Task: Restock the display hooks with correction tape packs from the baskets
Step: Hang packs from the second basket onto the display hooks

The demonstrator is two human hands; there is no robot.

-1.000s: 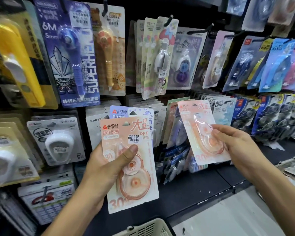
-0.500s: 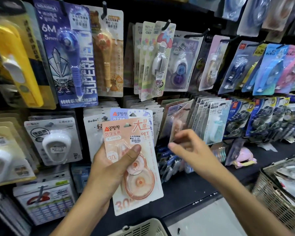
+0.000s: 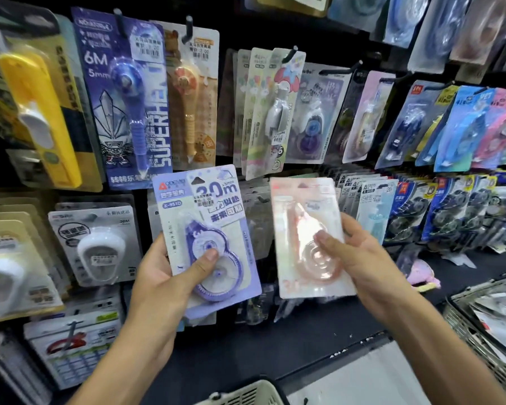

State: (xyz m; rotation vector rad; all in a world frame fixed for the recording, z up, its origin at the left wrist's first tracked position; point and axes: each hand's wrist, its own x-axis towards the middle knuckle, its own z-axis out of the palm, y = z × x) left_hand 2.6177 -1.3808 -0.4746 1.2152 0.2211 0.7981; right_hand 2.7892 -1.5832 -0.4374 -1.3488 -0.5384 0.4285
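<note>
While the black display wall (image 3: 319,30) of hanging packs fills the view, your left hand (image 3: 161,276) grips the purple correction tape pack (image 3: 208,238) at nine o'clock of the blurred pink correction tape pack (image 3: 304,238) pinched by your right hand (image 3: 360,258).

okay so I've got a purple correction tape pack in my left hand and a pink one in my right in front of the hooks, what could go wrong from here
1. Both hands are full: the left hand holds the purple pack, the right hand the pink pack, so neither can steady a hook.
2. The hooks are crowded with similar packs; a pack could land on the wrong one.
3. The pink pack looks blurred, probably moving; its grip may slip.
</note>
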